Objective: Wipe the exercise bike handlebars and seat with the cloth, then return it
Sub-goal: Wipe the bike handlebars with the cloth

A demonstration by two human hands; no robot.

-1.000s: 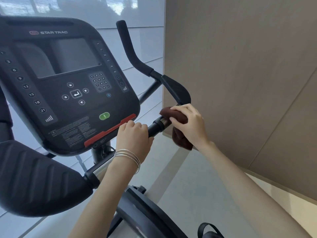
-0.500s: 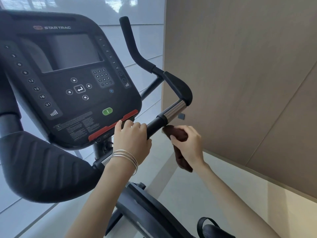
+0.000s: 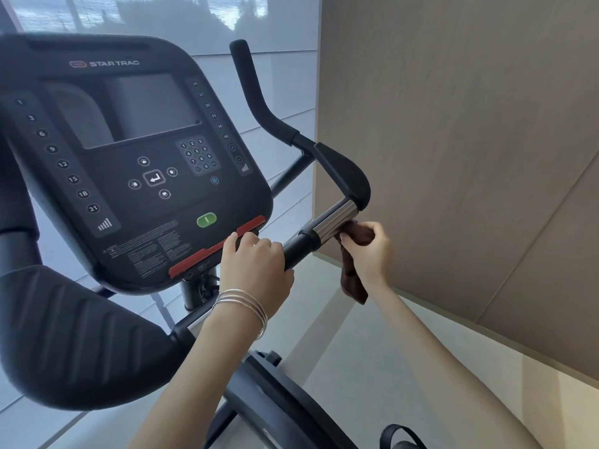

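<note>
Evidently mid-handlebar: the seat and the cloth's return look yet to come.

The wood-panelled wall stands close on the bike's right, leaving little room beyond the right handlebar, while the console crowds its inner side; open floor lies below. The seat is out of view, so its state cannot be told. The brown cloth touches the underside of the chrome sleeve, tail hanging free, pinched by the right hand. The left hand is curled round the black bar beside the console.
</note>
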